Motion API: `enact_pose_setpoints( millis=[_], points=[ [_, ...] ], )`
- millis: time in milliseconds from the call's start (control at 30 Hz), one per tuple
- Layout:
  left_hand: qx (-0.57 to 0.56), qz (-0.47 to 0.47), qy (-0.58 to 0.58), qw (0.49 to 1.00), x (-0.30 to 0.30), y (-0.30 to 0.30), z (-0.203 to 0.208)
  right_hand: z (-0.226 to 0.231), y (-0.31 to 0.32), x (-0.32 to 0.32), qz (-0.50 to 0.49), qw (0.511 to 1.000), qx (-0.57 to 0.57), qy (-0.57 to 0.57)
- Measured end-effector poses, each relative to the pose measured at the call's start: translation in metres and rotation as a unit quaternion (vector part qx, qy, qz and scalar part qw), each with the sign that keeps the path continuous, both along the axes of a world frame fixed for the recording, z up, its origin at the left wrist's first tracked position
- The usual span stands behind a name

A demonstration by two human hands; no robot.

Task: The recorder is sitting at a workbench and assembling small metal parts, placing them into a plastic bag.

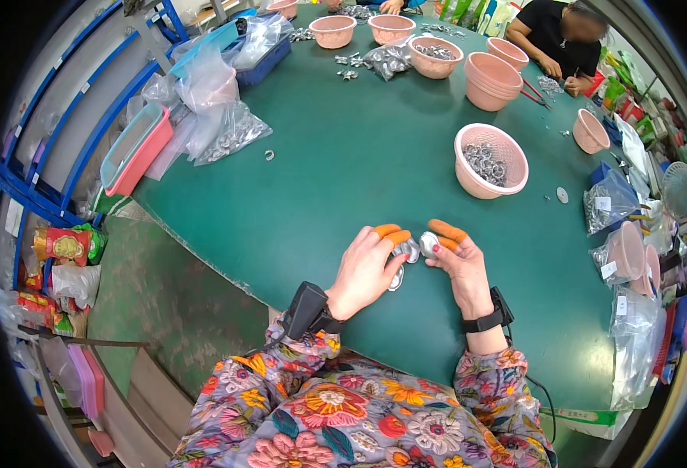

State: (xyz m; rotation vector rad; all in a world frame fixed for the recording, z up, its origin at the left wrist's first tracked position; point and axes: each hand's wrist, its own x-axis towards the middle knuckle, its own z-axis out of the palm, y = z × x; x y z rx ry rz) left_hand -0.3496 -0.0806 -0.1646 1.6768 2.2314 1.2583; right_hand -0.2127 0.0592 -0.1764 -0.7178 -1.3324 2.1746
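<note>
My right hand [466,269] pinches a rounded, shiny silver metal piece [429,245] between thumb and fingers. Close beside it, my left hand [364,269] has its fingers closed on small silver metal pieces [412,250]. Another silver piece [396,278] shows below the left thumb; whether it is held or rests on the table I cannot tell. Orange finger covers sit on fingers of both hands. Beyond the hands, a pink plastic basket [470,181] contains many small silver metal parts [484,164].
The green table [335,156] carries more pink baskets [493,81] toward the back. Plastic bags of metal parts [232,136] lie at the left. Red-handled pliers [536,93] rest near a person [558,39] in black handling small parts. Bags and bins line the right edge.
</note>
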Motion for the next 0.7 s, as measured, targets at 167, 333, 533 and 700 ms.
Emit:
enact_pose_setpoints(
  millis=[167,333,533,700],
  points=[
    [-0.040,0.060,-0.065,0.995,0.017,0.012,0.012,0.006,-0.002,0.000,-0.002,0.998,-0.059,0.034],
    [0.047,-0.002,-0.647,0.761,0.027,0.017,0.004,0.011,-0.021,-0.005,-0.071,0.956,0.286,0.009],
    [0.131,-0.122,-0.773,0.609,0.019,0.009,0.001,0.013,-0.020,0.000,-0.097,0.881,0.461,-0.052],
    [0.119,-0.121,-0.771,0.614,0.018,0.001,0.005,0.009,-0.013,-0.002,-0.025,0.945,0.325,-0.037]
  ],
)
